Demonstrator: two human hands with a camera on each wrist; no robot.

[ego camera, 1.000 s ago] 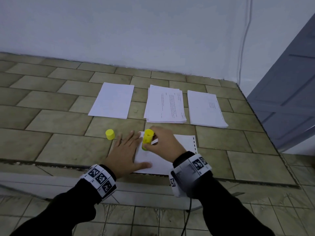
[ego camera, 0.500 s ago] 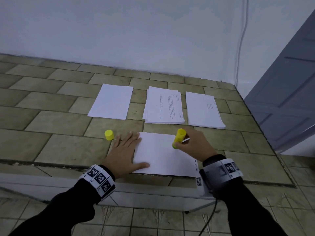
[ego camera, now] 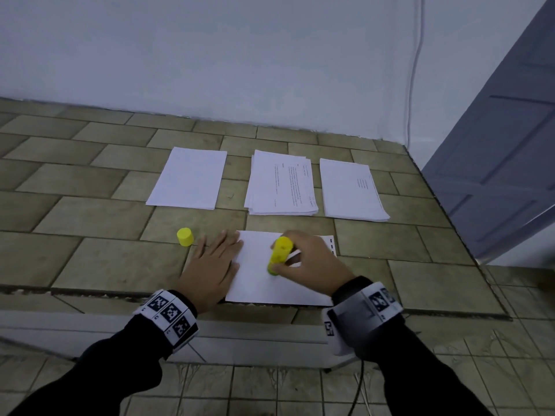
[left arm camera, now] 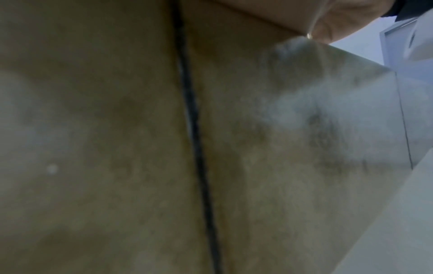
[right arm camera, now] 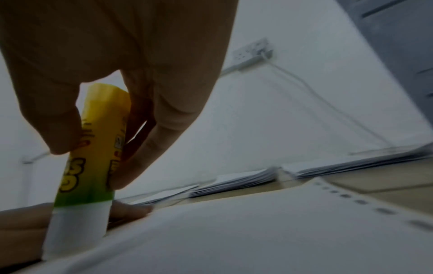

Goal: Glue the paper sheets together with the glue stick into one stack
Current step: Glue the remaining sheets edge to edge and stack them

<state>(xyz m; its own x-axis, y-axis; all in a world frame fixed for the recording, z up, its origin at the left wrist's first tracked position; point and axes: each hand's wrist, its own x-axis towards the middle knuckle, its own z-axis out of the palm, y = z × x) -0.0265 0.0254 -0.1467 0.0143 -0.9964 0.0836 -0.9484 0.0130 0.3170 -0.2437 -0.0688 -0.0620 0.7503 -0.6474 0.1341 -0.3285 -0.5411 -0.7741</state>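
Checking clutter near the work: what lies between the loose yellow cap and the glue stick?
In the head view, the left hand, flat on the near sheet's edge, lies between the cap and the glue stick.

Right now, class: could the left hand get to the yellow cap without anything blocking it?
Probably yes. The left hand lies flat on the sheet's edge, and the yellow cap stands beside its fingertips with only bare tile between.

Three paper stacks (ego camera: 282,183) lie behind the near sheet (ego camera: 261,283); the cap (ego camera: 185,236) stands to its left.
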